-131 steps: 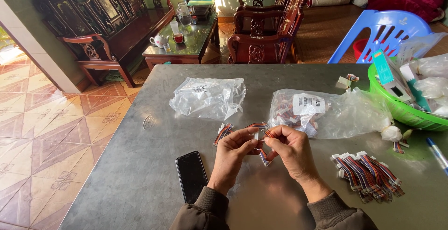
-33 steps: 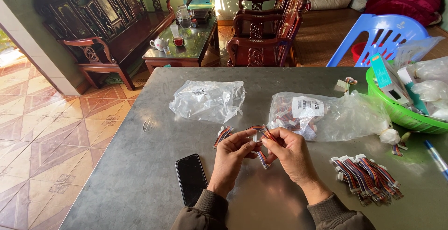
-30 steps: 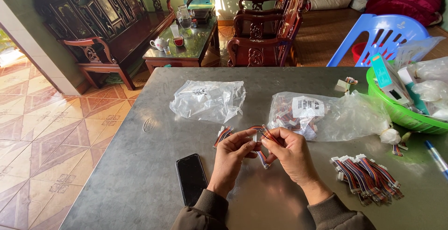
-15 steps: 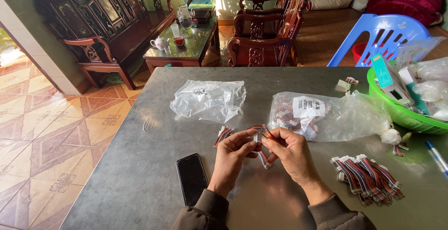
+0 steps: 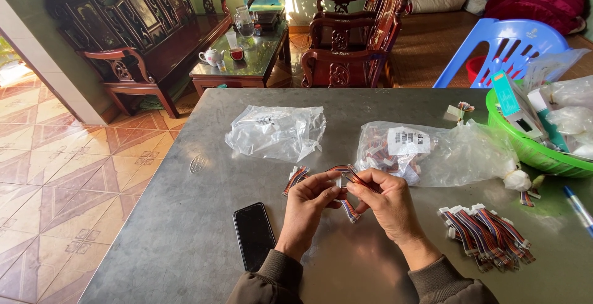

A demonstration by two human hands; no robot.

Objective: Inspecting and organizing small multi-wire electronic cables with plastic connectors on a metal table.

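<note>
Left hand [image 5: 307, 200] & right hand [image 5: 387, 200] both pinch one small wire bundle [image 5: 349, 179] between fingertips, held just above the table [image 5: 185, 230], near the phone [image 5: 254, 235]. Risk: thin wires could slip or tangle w/ the loose piece [image 5: 294, 178] just beside, or a plug gets bent if squeezed too hard.

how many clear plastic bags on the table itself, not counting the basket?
2. One crumpled, nearly empty bag lies left of centre. A fuller labelled bag lies right of centre, beside the green basket. More bags sit inside the basket, so some may be hidden.
</note>
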